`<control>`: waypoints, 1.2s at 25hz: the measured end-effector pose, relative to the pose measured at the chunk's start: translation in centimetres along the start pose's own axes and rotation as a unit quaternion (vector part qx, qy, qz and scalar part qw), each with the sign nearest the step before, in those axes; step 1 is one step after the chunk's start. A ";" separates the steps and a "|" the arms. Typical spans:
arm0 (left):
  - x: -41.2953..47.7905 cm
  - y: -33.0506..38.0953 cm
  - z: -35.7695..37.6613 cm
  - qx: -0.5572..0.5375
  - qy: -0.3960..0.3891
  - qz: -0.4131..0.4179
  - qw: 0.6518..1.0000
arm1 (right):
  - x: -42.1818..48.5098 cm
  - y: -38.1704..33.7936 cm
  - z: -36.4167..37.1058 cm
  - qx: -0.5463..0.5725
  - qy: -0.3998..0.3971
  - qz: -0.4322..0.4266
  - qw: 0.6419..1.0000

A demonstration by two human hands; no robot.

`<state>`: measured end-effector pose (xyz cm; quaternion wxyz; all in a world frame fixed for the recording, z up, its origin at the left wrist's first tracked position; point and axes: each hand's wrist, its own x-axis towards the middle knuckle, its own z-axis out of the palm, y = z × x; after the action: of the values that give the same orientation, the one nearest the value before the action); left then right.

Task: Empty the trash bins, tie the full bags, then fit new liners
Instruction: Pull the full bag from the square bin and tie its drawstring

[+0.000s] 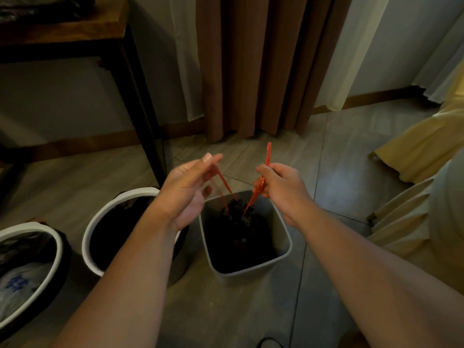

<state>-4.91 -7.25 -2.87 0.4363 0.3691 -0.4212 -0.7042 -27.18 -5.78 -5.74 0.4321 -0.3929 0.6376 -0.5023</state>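
Observation:
A square grey bin (283,237) stands on the floor at the centre, holding a black bag (238,229) whose gathered top is cinched. Two red drawstrings rise from the bag's top. My left hand (187,192) holds the left red drawstring (224,183) between thumb and fingers, up and to the left of the bin. Above the bin's right side, my right hand (281,187) grips the right red drawstring (267,156), whose free end sticks up past my fist.
A round white bin (100,214) with a black liner stands left of the grey bin. A second white bin (54,237) at the far left holds a white bag with blue print. A dark wooden table (75,28), brown curtain (263,66) and yellow fabric (421,146) surround the floor.

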 end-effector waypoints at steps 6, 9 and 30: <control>1.1 -0.6 2.5 0.113 -0.030 0.064 0.991 | -0.5 -1.4 -0.2 -0.035 -0.017 -0.028 0.999; 2.2 -0.8 3.1 0.361 -0.087 0.036 0.928 | -0.9 -2.7 -0.1 -0.119 -0.028 -0.123 0.985; 3.7 -2.2 2.5 0.224 -0.019 -0.073 0.972 | 0.3 -0.8 0.6 -0.098 -0.060 -0.122 0.986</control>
<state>-9.07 -9.44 -4.53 0.2816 0.4737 -0.5484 -0.6289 -26.62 -6.36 -5.05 0.3641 -0.5375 0.6043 -0.4618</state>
